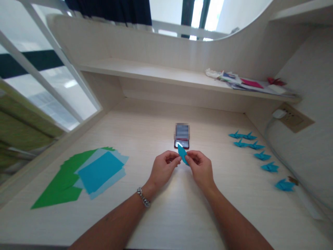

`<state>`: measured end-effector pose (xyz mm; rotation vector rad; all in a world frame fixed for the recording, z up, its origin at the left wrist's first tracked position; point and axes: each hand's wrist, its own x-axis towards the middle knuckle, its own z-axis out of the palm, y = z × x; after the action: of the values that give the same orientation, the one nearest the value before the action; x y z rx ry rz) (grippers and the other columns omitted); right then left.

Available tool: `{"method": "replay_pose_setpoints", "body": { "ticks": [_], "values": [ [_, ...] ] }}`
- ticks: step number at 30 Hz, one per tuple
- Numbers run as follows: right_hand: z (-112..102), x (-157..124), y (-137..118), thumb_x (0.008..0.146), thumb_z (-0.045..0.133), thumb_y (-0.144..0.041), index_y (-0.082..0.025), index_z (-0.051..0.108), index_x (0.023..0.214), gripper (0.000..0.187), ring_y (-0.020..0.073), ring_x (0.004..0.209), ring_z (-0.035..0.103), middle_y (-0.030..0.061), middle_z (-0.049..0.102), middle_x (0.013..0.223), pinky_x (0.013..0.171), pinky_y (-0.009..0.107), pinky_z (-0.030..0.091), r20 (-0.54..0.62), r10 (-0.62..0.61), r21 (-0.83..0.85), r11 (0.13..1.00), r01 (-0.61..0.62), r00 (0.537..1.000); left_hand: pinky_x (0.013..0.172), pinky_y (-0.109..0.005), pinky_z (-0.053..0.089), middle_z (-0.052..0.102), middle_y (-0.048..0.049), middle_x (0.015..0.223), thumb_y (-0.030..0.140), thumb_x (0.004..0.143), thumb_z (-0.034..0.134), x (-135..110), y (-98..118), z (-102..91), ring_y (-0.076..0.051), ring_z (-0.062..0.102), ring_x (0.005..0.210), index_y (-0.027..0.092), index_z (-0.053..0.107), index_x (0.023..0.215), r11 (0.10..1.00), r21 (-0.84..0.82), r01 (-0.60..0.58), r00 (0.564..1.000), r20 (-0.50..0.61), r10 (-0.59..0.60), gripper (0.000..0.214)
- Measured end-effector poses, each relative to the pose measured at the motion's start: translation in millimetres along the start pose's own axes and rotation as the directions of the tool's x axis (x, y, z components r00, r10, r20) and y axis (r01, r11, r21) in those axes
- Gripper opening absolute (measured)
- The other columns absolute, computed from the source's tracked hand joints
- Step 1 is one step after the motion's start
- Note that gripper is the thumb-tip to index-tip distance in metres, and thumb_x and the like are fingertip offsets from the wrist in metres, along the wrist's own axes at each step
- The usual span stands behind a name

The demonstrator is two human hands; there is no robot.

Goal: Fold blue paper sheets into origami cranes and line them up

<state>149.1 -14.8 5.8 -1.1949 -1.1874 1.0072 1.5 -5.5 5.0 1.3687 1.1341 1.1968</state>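
A narrow, pointed piece of folded blue paper (182,152) is pinched between my two hands over the middle of the desk. My left hand (164,168) grips its left edge with thumb and fingertips; a metal chain bracelet (143,197) circles that wrist. On the other side, the thumb and fingers of my right hand (202,168) close on the paper's lower right part and hide some of it. Just beyond the paper's tip lies a phone (181,143) with its screen blurred out.
Blue paper sheets (102,171) overlap green sheets (59,184) on the left. Several folded blue paper cranes (270,167) line the right side, near a white cable (283,161) and power strip (308,203). A shelf (156,77) spans the back, holding papers (239,82).
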Motion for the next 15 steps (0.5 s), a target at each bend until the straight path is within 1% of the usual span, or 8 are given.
{"method": "replay_pose_setpoints", "body": {
  "ticks": [4,7,10,15],
  "values": [
    [1.5,-2.2,-4.1,0.077,0.064,-0.030,-0.017,0.067,0.089,0.018,0.0191,0.074,0.065,0.0060,0.070,0.083,0.068,0.032,0.052,-0.024,-0.033,-0.070,0.997,0.031,0.999,0.062,-0.026,0.052,0.070,-0.0048,0.077,0.029,0.077,0.066,-1.9,1.9,2.6,-0.015,0.063,0.066,0.015,0.067,0.083,1.000,-0.023,0.017,0.999,-0.027,-0.018,0.015],
    [1.7,-3.0,-7.0,0.077,0.064,-0.029,-0.017,0.068,0.088,0.016,0.0186,0.073,0.064,0.0055,0.070,0.081,0.067,0.031,0.051,-0.038,-0.049,-0.109,0.993,0.045,0.998,0.062,-0.026,0.052,0.070,-0.0048,0.077,0.029,0.077,0.067,-2.8,2.0,3.5,-0.015,0.063,0.066,0.014,0.067,0.083,0.998,-0.047,0.040,0.999,-0.027,-0.041,0.016],
    [1.5,-3.5,-8.9,0.077,0.065,-0.028,-0.017,0.069,0.087,0.016,0.0182,0.072,0.064,0.0054,0.071,0.082,0.067,0.030,0.051,-0.048,-0.054,-0.124,0.991,0.047,0.997,0.062,-0.026,0.051,0.070,-0.0049,0.075,0.029,0.076,0.068,-2.7,1.2,3.8,-0.015,0.063,0.065,0.014,0.068,0.083,0.997,-0.054,0.047,0.998,-0.029,-0.049,0.017],
    [2.1,-4.1,-8.6,0.077,0.065,-0.027,-0.018,0.070,0.087,0.015,0.0188,0.075,0.065,0.0053,0.072,0.084,0.070,0.031,0.052,-0.051,-0.055,-0.132,0.990,0.048,0.997,0.056,-0.024,0.048,0.067,-0.0035,0.070,0.031,0.075,0.069,-1.0,2.9,4.1,-0.014,0.059,0.061,0.014,0.068,0.080,0.997,-0.038,0.061,0.997,-0.041,-0.063,0.019]
  ]
}}
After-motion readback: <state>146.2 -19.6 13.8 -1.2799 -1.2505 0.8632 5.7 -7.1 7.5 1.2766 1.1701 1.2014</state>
